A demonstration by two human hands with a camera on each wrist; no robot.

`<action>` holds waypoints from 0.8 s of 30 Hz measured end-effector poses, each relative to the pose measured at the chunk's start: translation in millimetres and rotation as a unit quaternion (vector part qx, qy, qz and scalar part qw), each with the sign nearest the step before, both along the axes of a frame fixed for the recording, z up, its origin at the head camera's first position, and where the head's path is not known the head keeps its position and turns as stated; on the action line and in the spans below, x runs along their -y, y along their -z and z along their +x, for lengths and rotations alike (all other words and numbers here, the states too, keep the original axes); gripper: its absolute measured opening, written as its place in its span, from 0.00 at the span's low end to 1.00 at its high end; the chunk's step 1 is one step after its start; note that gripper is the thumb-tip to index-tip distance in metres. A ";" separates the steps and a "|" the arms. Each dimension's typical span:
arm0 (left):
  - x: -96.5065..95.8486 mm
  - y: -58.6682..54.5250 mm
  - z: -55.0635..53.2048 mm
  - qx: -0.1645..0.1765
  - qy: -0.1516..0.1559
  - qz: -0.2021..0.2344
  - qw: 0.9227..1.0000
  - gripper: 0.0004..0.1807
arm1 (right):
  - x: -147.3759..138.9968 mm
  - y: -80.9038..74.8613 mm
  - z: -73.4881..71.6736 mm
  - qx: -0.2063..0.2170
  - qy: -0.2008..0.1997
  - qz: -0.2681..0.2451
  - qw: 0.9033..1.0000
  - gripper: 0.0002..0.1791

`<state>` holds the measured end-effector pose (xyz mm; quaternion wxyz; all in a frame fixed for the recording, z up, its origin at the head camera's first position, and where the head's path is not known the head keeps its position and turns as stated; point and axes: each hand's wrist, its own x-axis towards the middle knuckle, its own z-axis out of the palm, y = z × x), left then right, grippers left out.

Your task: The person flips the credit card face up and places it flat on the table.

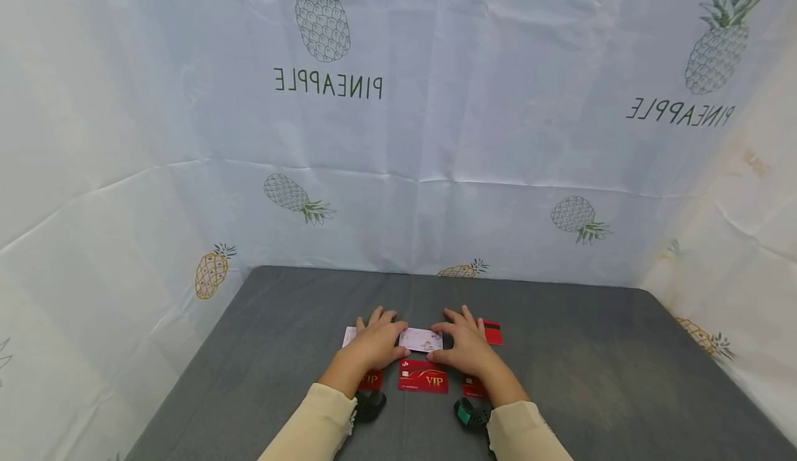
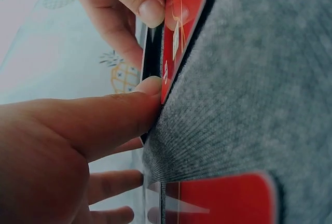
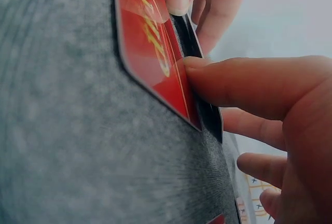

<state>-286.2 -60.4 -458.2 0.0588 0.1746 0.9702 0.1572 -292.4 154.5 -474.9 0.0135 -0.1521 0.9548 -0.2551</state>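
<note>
A pale patterned card (image 1: 420,340) is held between both hands above the dark table. My left hand (image 1: 376,347) pinches its left end between thumb and forefinger. At the other end, the thumb and forefinger of my right hand (image 1: 465,347) grip it. Both wrist views show its dark underside, raised and tilted, with a thumb (image 2: 132,102) at its near edge. Just in front lies a red VIP card (image 1: 423,376), flat on the table. The other fingers of each hand are spread out.
Beside the left hand lies another pale card (image 1: 350,335); a red card with a black stripe (image 1: 494,331) is beyond the right hand. Two more red cards, left (image 1: 371,380) and right (image 1: 473,387), are partly hidden by the forearms. A pineapple-print cloth (image 1: 411,136) surrounds the table (image 1: 591,371).
</note>
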 end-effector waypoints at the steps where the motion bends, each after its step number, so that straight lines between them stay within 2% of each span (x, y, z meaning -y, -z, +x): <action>1: -0.1 -0.5 0.3 0.002 0.000 0.001 1.000 0.28 | -0.1 -0.5 0.2 0.000 -0.001 0.001 1.000 0.28; 8: -0.2 -0.3 2.2 0.008 0.001 0.019 1.000 0.29 | -12.2 -6.2 0.5 0.001 0.006 0.017 1.000 0.31; 14: -0.5 1.1 1.3 -0.003 -0.004 0.025 1.000 0.30 | -51.8 -7.4 -2.7 -0.010 0.027 0.019 0.999 0.35; 20: -0.7 0.5 1.6 -0.009 -0.005 0.033 0.999 0.31 | -92.7 -4.8 -3.1 0.023 0.038 0.006 0.999 0.38; 24: -1.5 -0.7 3.3 -0.015 -0.001 0.049 0.999 0.32 | -104.7 -4.2 -2.0 0.040 0.035 -0.024 0.998 0.34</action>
